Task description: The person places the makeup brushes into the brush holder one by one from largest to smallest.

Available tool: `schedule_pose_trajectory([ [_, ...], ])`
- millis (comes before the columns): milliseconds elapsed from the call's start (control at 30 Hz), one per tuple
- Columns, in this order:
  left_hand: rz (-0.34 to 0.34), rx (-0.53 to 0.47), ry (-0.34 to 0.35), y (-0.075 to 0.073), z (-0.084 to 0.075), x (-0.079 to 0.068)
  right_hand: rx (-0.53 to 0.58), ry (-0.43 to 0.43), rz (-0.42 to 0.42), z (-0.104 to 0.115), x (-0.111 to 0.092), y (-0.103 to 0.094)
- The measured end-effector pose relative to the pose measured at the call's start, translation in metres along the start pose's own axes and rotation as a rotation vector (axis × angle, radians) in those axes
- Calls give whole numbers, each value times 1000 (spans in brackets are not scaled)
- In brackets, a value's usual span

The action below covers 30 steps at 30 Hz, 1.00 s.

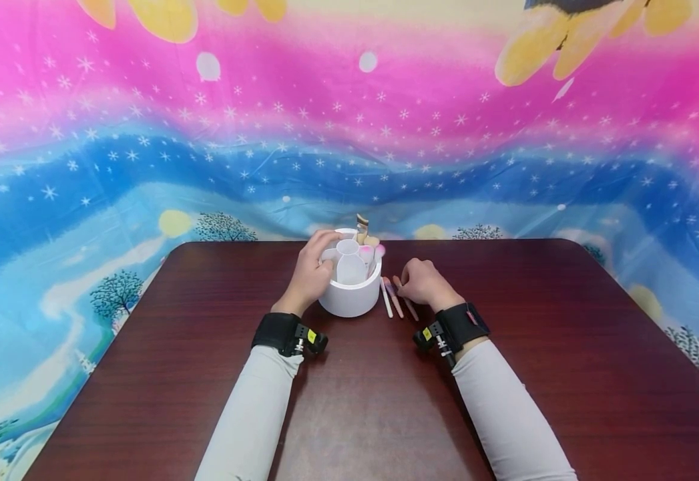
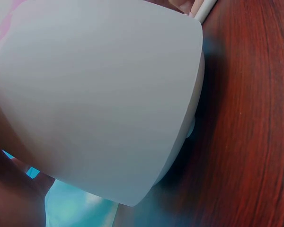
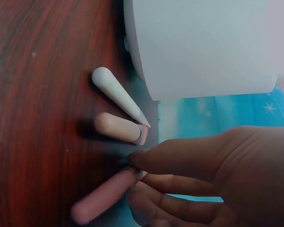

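Observation:
A round white makeup brush holder [image 1: 349, 302] with inner compartments stands on the table, several brushes upright in it. My left hand [image 1: 311, 272] grips its left side, with the thumb at the near rim and the fingers reaching over the far side. The holder's white wall [image 2: 99, 94] fills most of the left wrist view. To its right, my right hand [image 1: 426, 282] pinches a pink-handled makeup brush [image 3: 104, 196] between thumb and fingers, low at the table. Beside it lie a white-handled brush [image 3: 118, 94] and a peach-handled brush [image 3: 119, 127]. The pinched brush's head is hidden by the fingers.
The dark red-brown wooden table [image 1: 349, 414] spreads out around the holder. Behind its far edge hangs a colourful printed cloth [image 1: 349, 153], which also runs along both sides.

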<state>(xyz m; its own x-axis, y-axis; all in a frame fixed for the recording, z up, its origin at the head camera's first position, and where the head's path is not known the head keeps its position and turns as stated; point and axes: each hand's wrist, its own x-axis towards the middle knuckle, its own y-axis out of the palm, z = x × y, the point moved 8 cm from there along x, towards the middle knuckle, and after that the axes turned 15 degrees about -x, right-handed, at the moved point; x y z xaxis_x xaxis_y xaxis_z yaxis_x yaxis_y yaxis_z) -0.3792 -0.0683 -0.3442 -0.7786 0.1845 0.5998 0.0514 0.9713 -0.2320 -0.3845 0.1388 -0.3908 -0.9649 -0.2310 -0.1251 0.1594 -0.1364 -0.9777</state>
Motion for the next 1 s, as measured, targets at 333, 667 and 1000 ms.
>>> schedule_pose_trajectory([
  [333,1,8,-5,0,0,-1,-10,20,1,-5,-1,-2],
  [667,8,-4,-8,1,-1,-1,48,3,-59,-7,-8,-20],
  [1000,4,4,-21,1,-1,-1,88,-4,-245,-1,-18,-55],
])
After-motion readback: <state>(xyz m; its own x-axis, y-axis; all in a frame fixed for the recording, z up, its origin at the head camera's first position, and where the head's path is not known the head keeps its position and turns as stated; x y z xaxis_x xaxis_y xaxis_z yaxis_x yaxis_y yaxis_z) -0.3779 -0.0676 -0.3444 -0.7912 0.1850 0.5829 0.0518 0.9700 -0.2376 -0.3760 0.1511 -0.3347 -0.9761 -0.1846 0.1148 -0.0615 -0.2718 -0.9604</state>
